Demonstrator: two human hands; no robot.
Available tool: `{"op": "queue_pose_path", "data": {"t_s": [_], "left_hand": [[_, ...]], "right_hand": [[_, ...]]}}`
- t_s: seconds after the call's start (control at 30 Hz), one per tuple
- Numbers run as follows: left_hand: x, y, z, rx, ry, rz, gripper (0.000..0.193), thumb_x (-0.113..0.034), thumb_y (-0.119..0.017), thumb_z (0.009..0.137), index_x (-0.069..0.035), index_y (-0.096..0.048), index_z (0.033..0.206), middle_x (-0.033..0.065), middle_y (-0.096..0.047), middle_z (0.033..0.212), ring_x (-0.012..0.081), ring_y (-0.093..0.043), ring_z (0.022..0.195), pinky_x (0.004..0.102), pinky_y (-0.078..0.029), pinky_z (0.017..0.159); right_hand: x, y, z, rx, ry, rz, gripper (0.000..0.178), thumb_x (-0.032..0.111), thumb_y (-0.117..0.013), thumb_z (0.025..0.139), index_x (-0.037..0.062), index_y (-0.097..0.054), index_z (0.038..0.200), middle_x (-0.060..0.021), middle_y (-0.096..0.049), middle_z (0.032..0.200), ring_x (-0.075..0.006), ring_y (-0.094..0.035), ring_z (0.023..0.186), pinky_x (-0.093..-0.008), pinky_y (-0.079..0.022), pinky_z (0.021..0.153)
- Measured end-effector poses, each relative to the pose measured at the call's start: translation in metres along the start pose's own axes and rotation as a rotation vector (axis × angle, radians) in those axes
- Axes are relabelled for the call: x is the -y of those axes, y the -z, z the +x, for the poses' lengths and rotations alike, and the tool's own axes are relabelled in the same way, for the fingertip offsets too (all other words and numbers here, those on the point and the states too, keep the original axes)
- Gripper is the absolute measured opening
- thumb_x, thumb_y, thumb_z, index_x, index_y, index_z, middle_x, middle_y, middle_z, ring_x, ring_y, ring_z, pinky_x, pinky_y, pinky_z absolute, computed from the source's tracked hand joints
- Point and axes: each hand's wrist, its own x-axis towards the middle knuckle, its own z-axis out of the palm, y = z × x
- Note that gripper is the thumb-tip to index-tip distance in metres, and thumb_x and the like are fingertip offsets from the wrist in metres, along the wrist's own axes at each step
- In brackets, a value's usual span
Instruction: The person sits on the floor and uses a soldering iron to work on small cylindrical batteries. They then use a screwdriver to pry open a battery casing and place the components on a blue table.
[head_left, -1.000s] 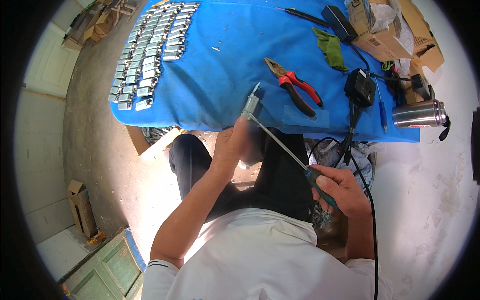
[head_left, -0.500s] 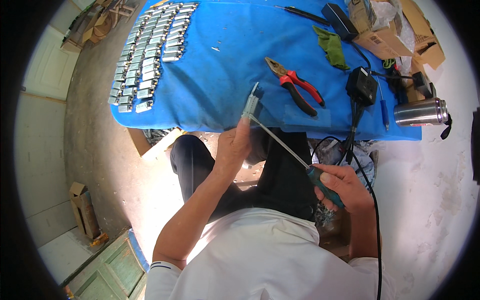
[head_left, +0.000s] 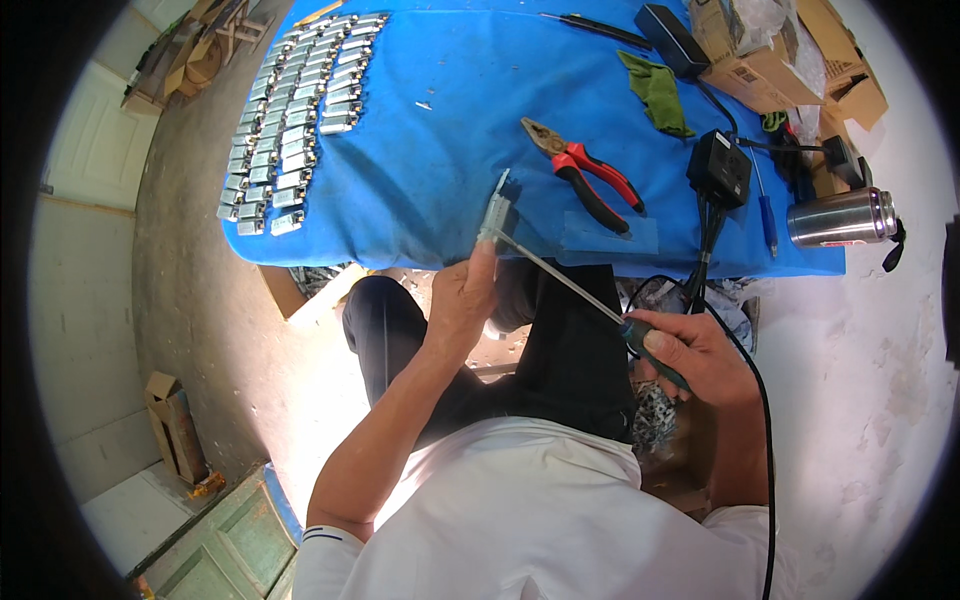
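Observation:
Near the front edge of the blue-covered table [head_left: 440, 170], my left hand [head_left: 462, 300] grips a small silver metal part [head_left: 496, 212] with the thumb along it. The part points up and away over the cloth. My right hand [head_left: 700, 355] is wrapped round the dark green handle of a screwdriver [head_left: 575, 284]. Its long shaft runs up to the left, and the tip meets the near end of the metal part by my left thumb. Beyond them lie red-and-black pliers [head_left: 588, 175], jaws toward the far left.
Rows of similar silver parts [head_left: 290, 130] fill the table's left side. At right are a green cloth [head_left: 655, 92], a black power box [head_left: 719, 170], a blue screwdriver [head_left: 767, 222], a steel flask [head_left: 842, 218] and a cardboard box [head_left: 765, 75]. A black cable [head_left: 745, 375] hangs beside my right arm.
My right hand has shifted slightly right, and the screwdriver handle has turned a little. The tip stays at the metal part in my left hand. The whole view has moved slightly.

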Motion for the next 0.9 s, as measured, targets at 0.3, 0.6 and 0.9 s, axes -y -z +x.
{"op": "queue_pose_path", "data": {"t_s": [0.3,0.6,0.9], "left_hand": [[0.002,0.004,0.000,0.031,0.040,-0.020,0.057,-0.056,-0.048,0.094,-0.013,-0.041,0.057,-0.0030,-0.036,0.051,0.0063,-0.032,0.045,0.0242,-0.022,0.043],[0.001,0.006,-0.004,0.024,0.009,0.068,0.055,-0.053,-0.050,0.094,-0.011,-0.044,0.059,-0.0024,-0.039,0.052,0.0071,-0.035,0.047,0.0243,-0.025,0.045],[0.000,0.009,-0.002,0.066,0.034,0.019,0.052,-0.053,-0.050,0.094,-0.014,-0.042,0.061,-0.0042,-0.035,0.052,0.0053,-0.033,0.046,0.0228,-0.023,0.044]], "right_hand": [[0.009,-0.009,-0.008,-0.040,0.024,-0.131,0.037,0.023,-0.048,0.099,0.0021,-0.054,0.129,-0.0014,-0.055,0.070,-0.0045,-0.048,0.052,-0.0208,-0.040,0.048],[-0.004,-0.009,-0.011,-0.005,0.013,0.015,0.038,0.024,-0.049,0.099,0.0023,-0.054,0.129,-0.0019,-0.058,0.070,-0.0049,-0.048,0.048,-0.0198,-0.038,0.043],[-0.003,-0.009,-0.015,-0.005,-0.027,0.114,0.038,0.024,-0.049,0.099,0.0003,-0.054,0.128,-0.0027,-0.058,0.070,-0.0048,-0.048,0.047,-0.0196,-0.037,0.041]]}}
